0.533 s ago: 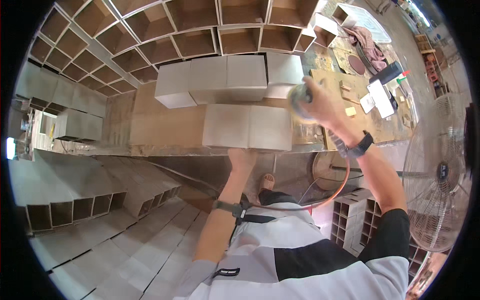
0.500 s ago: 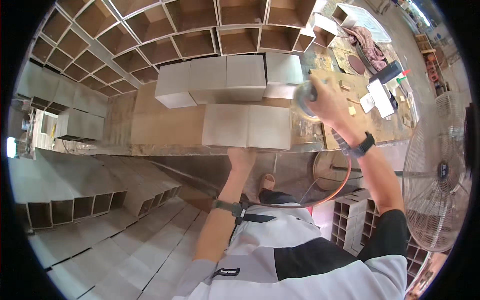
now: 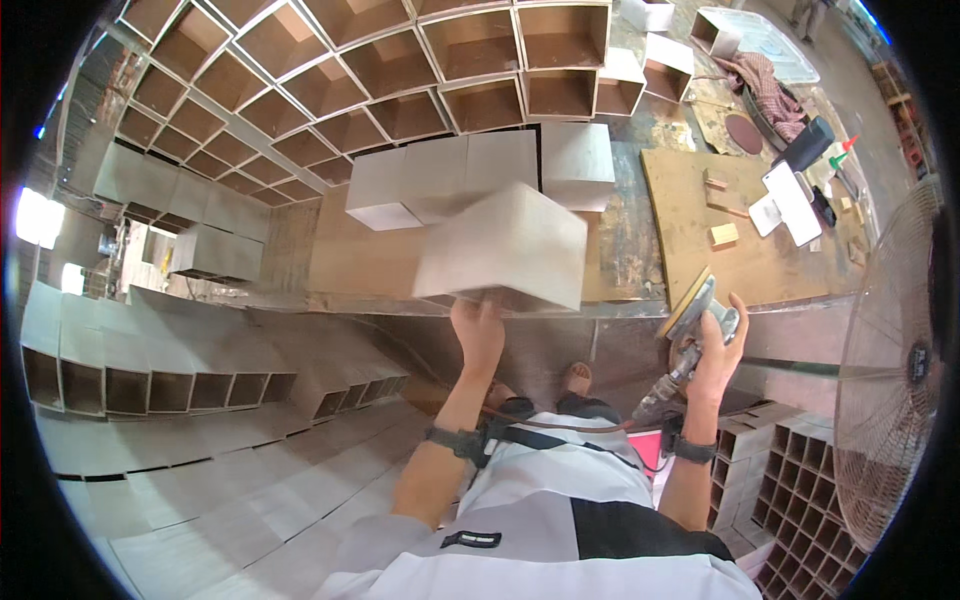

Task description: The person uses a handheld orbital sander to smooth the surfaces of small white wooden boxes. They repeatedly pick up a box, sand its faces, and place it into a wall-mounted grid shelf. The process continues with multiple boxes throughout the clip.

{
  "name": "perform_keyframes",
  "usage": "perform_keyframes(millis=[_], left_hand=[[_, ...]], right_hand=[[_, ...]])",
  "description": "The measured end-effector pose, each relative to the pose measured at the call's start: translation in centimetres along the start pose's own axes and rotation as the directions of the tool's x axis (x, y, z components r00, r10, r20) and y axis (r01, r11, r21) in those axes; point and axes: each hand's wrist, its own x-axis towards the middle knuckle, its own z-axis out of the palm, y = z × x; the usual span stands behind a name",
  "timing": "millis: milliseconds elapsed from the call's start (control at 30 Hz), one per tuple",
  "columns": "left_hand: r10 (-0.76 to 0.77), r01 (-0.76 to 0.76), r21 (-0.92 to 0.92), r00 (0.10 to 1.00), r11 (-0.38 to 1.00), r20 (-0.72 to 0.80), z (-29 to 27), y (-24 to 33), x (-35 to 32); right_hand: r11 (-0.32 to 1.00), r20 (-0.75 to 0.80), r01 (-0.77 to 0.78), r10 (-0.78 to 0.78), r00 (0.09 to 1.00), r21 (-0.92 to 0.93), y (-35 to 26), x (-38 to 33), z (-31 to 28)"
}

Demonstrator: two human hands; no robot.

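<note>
I'm looking down into a woodworking shop: a grid of open wooden cubby boxes [image 3: 420,75] fills the top of the frame, with more stacked at lower left [image 3: 150,385] and lower right [image 3: 800,470]. A worn workbench [image 3: 630,235] runs across the middle, carrying pale box units [image 3: 470,175], a plywood sheet [image 3: 740,225] with small wood blocks [image 3: 723,234], and sanding discs [image 3: 745,133] at upper right. A big cage fan [image 3: 900,370] stands at the right edge.
</note>
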Motion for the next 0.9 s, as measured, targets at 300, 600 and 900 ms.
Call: perform_keyframes(millis=[300,600,900], left_hand=[[-0.446,0.415,-0.91,0.817,0.017,0.365,1.8,-2.7,2.8],[-0.618,0.731,-0.211,0.668,0.649,0.415,-5.6,-2.3,1.4],[0.305,-0.383,0.24,0.902,0.892,0.306,-3.0,-2.9,5.1]], right_hand=[[0.949,0.156,0.138,-0.096,0.983,-0.282,-4.6,1.0,0.9],[0.764,0.448,0.517,-0.335,0.829,-0.386,-8.8,2.0,5.2],[0.546,0.748,0.753,-0.308,0.588,-0.367,-13.5,-1.4,15.2]])
